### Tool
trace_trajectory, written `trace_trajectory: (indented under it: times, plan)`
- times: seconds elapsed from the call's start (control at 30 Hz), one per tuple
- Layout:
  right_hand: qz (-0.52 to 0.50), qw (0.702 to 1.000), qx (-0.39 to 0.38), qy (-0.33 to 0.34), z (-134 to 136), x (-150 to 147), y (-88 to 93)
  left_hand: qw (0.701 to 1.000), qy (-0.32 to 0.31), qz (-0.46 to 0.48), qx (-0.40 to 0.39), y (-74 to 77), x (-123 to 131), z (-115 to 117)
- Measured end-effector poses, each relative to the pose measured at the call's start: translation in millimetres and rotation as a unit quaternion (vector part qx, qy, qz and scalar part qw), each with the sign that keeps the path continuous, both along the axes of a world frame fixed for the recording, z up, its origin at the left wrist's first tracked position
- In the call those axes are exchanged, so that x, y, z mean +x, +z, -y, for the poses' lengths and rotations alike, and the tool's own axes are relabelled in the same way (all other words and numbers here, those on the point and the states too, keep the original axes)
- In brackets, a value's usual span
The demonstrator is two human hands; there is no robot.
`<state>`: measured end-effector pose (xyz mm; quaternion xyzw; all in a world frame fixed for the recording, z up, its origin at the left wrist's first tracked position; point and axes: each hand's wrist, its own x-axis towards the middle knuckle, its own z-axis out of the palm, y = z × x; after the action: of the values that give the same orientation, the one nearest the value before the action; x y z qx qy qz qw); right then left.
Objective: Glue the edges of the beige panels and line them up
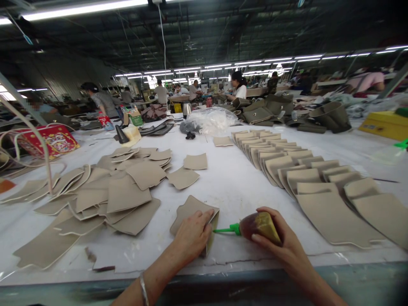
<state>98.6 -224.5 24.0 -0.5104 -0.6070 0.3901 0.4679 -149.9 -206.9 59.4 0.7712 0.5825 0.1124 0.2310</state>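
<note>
My left hand (194,233) holds a grey-beige leather-like piece (185,210) against the table, its fingers pressed along the right edge. A darker olive strip shows at that edge; my thumb is mostly hidden. My right hand (280,238) is wrapped round a squeeze bottle (259,227) with brownish and yellowish sides, lying sideways. Its green nozzle (226,230) points left, and the tip meets or nearly meets the strip beside my left fingers. Two loose pieces (188,170) lie just beyond my left hand.
A heap of similar pieces (111,187) spreads on the left. Overlapping rows of pieces (302,178) run along the right. Clear plastic (213,119), a red box (47,142) and a yellow box (384,125) stand farther back. Several people work in the background.
</note>
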Motion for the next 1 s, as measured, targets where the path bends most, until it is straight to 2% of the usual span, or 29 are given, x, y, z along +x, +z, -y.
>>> trace_trajectory:
  times: [0.07,0.23,0.4,0.57,0.7,0.77,0.9,1.0]
  plan:
    - [0.009,1.000,0.005,-0.005,-1.8,1.1,-0.5,1.000,0.000,0.003,0.000,-0.2,-0.3,-0.9]
    - [0.005,0.999,-0.003,0.043,0.8,2.4,-0.7,1.000,-0.003,0.009,0.002,-1.3,-1.4,-1.6]
    - [0.029,0.999,0.026,-0.013,-2.2,4.1,3.4,1.000,-0.002,0.001,0.000,-0.4,-0.7,-1.2]
    - [0.000,0.999,0.003,0.035,1.9,2.4,2.6,1.000,-0.003,0.011,-0.002,-0.8,-0.8,-0.9]
    - [0.014,1.000,0.019,-0.017,0.3,1.5,1.9,1.000,-0.002,0.007,0.003,-1.4,-1.2,-1.5]
    - [0.017,0.999,0.024,-0.020,2.9,-1.9,3.0,1.000,0.001,0.007,0.001,-1.0,-1.3,-1.6]
    - [-0.040,0.999,-0.020,0.003,19.6,-15.1,6.8,1.000,0.001,0.009,-0.006,0.4,-1.7,-1.1]
    - [-0.065,0.997,-0.049,-0.010,29.3,-21.6,9.1,1.000,0.005,0.009,-0.007,1.1,-1.9,-0.3]
